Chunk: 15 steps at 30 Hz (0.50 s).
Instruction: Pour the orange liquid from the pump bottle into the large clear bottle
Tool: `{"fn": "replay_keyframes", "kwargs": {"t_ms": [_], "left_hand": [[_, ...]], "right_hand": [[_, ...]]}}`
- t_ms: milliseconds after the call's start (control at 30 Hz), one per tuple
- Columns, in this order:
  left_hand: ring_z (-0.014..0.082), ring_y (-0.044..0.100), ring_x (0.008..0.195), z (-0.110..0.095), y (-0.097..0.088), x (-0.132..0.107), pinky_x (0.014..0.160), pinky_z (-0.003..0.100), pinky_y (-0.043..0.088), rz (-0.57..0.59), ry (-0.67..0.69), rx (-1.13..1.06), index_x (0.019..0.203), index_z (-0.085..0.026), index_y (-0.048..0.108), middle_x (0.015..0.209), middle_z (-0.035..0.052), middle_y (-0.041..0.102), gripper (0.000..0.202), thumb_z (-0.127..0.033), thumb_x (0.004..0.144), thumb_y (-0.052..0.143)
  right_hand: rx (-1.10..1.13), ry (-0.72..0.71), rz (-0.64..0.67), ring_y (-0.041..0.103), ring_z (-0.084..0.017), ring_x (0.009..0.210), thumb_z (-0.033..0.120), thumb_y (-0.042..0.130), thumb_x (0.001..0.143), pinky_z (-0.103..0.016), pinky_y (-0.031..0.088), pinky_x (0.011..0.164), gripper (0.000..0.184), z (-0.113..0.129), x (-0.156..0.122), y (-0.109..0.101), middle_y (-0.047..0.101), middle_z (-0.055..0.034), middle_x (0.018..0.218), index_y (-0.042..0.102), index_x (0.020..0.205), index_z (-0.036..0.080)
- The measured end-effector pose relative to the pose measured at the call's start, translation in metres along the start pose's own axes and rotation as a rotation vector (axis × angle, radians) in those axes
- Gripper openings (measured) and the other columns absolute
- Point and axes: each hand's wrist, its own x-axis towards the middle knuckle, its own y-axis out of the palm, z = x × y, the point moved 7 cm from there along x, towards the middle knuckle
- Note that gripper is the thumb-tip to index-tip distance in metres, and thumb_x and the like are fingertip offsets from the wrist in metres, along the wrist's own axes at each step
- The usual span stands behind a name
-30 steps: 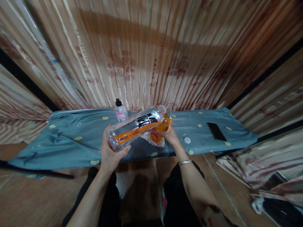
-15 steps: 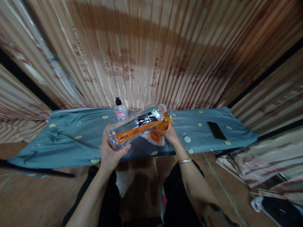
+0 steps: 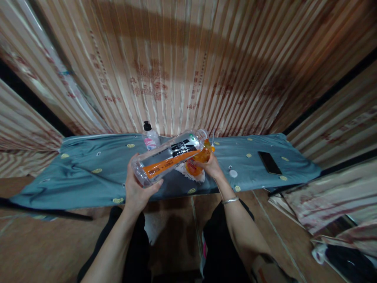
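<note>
My left hand (image 3: 140, 192) is wrapped round the base of a large clear plastic bottle (image 3: 169, 155) with a silver, black and orange label. The bottle lies tilted, its uncapped-looking neck pointing right and slightly up in the view. In my right hand (image 3: 211, 165) is a smaller orange bottle (image 3: 194, 168), gripped round its side, its top close to the clear bottle's mouth. Whether the two mouths touch, I cannot tell. Under the orange bottle is a whitish cloth (image 3: 182, 171). An orange pump top with a thin tube (image 3: 213, 147) shows just beyond my right fingers.
A clear pump-style bottle with a black cap (image 3: 150, 137) stands at the back of the blue-green cloth-covered surface (image 3: 85, 157). To the right lie a white round cap (image 3: 233, 173) and a black phone (image 3: 269, 163). Striped curtains (image 3: 176, 59) hang behind and at both sides.
</note>
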Motion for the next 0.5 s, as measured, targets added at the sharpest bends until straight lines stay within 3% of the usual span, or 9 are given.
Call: {"fn": "replay_keyframes", "kwargs": {"t_ms": [267,500], "left_hand": [[0.0372,0.064,0.131,-0.003,0.0011,0.0001,0.117,0.055,0.05,-0.006,0.013,0.002,0.146,-0.021,0.052,0.142,0.0155,0.062,0.107,-0.049,0.053,0.097],[0.0372,0.066,0.128,-0.0051,0.0028,-0.0008,0.113,0.051,0.054,0.003,0.015,-0.001,0.147,-0.02,0.051,0.14,0.0138,0.064,0.106,-0.051,0.056,0.096]], "right_hand": [[-0.02,0.016,-0.011,0.073,-0.034,0.116,0.046,0.096,0.051,-0.055,0.056,0.107,0.078,-0.0015,0.001,-0.0025,0.077,-0.0111,0.121,0.06,0.116,0.024],[-0.025,0.017,0.014,0.073,-0.034,0.117,0.051,0.096,0.051,-0.052,0.055,0.107,0.08,0.0015,0.0006,-0.0011,0.076,-0.0124,0.123,0.06,0.116,0.023]]}}
